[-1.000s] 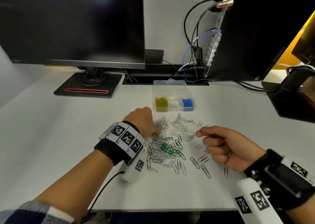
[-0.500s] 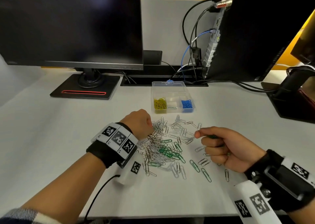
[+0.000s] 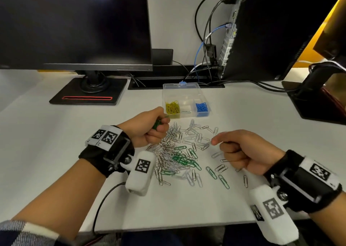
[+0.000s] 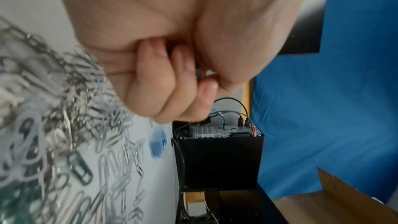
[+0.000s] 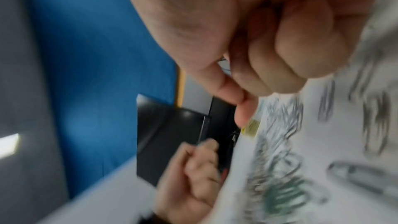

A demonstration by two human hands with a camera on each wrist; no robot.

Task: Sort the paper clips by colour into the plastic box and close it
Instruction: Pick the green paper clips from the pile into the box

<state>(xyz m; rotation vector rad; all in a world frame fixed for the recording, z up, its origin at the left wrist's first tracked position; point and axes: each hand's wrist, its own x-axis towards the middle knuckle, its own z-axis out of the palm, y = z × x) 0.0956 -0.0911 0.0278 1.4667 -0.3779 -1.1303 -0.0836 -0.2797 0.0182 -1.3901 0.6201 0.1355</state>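
Left hand (image 3: 149, 129) is fisted above the far-left edge of the clip pile (image 3: 179, 152), grip curled round a bunch of green clips (image 3: 156, 124) that pokes out between thumb and fingers. Left wrist view confirms fingers folded tight into the palm, something dark pinched at the thumb; blurred.

Right hand (image 3: 241, 152) is also fisted, at the right side of the pile, thumb and forefinger pressed together at the tip. A dark sliver shows inside the fist, probably green clips, but can't tell for sure. Right wrist view too blurred to help.

Pile sits mid-bench (image 3: 56, 137): mostly silver clips, green ones clustered toward its near centre, a few strays off to the near right.

Plastic box (image 3: 184, 88) is just beyond the pile, lid open. Yellow clips (image 3: 172, 107) in the left compartment, blue clips (image 3: 201, 107) in the right, middle one holds a single clip.

Monitor (image 3: 74, 25) far left, PC tower (image 3: 280, 30) far right with cables.
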